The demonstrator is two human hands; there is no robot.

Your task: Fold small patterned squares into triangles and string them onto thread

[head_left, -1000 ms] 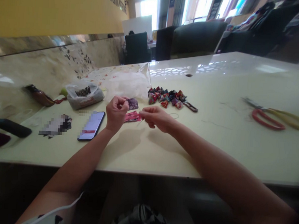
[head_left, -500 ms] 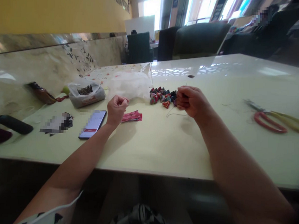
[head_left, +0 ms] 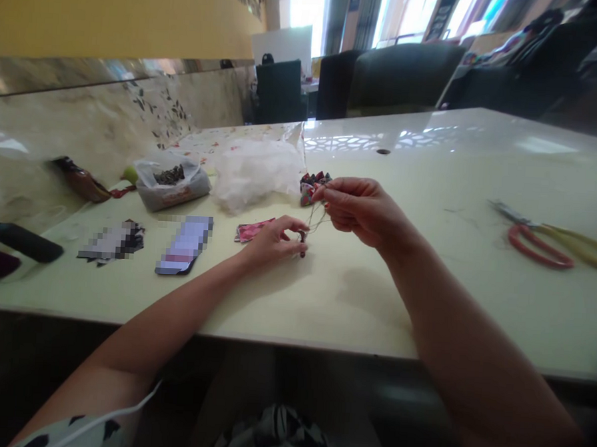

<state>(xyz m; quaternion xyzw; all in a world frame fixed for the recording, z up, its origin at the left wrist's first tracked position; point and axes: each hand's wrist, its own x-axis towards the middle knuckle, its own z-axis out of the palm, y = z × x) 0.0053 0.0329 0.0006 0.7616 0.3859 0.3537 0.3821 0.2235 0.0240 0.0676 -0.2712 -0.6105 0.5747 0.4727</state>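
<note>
My right hand [head_left: 362,207] is closed in a pinch on a thin thread [head_left: 313,214], raised above the table. The thread runs down in loose loops toward my left hand [head_left: 276,241]. There my curved thumb and fingers hold a small dark piece [head_left: 302,246], too small to make out its kind. Partly hidden behind my right hand lies a cluster of colourful folded fabric pieces [head_left: 310,187]. Behind my left fingers rest flat pink patterned fabric strips [head_left: 251,230].
White stuffing [head_left: 256,171] and a plastic bag [head_left: 182,194] of dark bits stand farther back. Left are a phone [head_left: 187,244], dark fabric pieces [head_left: 110,243] and a dark thread roll [head_left: 24,242]. Red-and-yellow-handled pliers [head_left: 540,246] lie right. Chairs [head_left: 406,79] stand beyond the table.
My hands have come together over the table's middle. The left moved right and its fingers opened out around the small dark piece; the right moved left with the thread.
</note>
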